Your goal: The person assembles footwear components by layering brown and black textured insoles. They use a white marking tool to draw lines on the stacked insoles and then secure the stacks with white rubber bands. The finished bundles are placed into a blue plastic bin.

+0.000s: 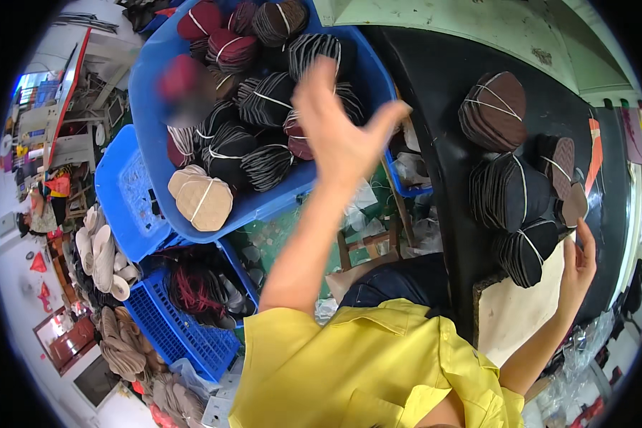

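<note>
My left hand (342, 135) reaches over a large blue tub (153, 171), its fingers spread and nothing in them. Bundles of stacked, sole-shaped fabric pieces fill the tub, tied with pale bands: black ones (267, 98), maroon ones (232, 50) and a beige one (203, 203). One maroon and black bundle (184, 82) at the tub's left is smeared by motion. My right hand (581, 260) rests by the black table's right side, fingers loosely stretched beside a small brown piece (574, 207); whether they touch it I cannot tell. Tied black bundles (510, 191) and a brown bundle (493, 112) lie nearby.
A pale board (517, 314) lies at the near edge of the black table (424, 85). Left of me stand a blue lid-like tray (132, 189) and a blue crate (175, 328) holding dark scraps. A pale green machine body (471, 28) borders the table's far side.
</note>
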Demonstrator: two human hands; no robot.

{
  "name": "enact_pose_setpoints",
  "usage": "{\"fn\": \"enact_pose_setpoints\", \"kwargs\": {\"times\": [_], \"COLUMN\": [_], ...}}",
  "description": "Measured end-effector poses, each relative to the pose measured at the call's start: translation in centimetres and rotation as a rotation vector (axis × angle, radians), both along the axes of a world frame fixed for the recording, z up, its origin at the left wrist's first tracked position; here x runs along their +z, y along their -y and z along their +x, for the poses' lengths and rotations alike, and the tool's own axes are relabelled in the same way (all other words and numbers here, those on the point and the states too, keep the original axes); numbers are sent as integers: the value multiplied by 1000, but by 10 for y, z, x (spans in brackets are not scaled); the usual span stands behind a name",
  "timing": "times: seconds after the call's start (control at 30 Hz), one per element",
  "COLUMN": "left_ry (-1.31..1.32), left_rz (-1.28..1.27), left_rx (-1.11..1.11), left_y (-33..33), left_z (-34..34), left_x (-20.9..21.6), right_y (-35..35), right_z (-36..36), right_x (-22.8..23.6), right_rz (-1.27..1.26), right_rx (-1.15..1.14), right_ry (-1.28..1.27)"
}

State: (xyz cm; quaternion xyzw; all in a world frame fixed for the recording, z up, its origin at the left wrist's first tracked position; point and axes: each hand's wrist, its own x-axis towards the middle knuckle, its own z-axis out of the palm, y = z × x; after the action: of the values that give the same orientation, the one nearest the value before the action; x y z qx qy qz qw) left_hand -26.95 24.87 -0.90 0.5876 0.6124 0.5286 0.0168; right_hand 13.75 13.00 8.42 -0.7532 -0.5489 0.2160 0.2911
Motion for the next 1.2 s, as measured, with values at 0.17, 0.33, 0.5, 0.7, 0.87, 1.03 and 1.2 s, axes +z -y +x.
{"fn": "enact_pose_setpoints", "kwargs": {"times": [0.17, 0.33, 0.5, 0.7, 0.87, 1.03, 1.2], "left_ry": [-48, 445, -211, -498, -522, -569, -449], "left_rz": [-527, -149, 415, 442, 454, 467, 394], "left_rx": [146, -227, -447, -561, -480, -371, -397], "left_y": [-53, -25, 46, 78, 80, 79, 79], "left_z": [-82, -80, -51, -42, -39, -43, -58], "left_x": [-16, 6, 15, 14, 11, 9, -7], "right_y": [-28, -27, -60, -65, -64, -63, -61], "right_z": [-76, -142, -206, -231, -233, -235, -241], "right_x": [27, 44, -1, -7, -4, -6, -12], "right_rz": [243, 110, -332, -373, -447, -441, -419], "right_rx": [211, 252, 333, 273, 167, 149, 111], "right_ry": [128, -324, -1213, -1241, -1296, -1356, -1414]}}
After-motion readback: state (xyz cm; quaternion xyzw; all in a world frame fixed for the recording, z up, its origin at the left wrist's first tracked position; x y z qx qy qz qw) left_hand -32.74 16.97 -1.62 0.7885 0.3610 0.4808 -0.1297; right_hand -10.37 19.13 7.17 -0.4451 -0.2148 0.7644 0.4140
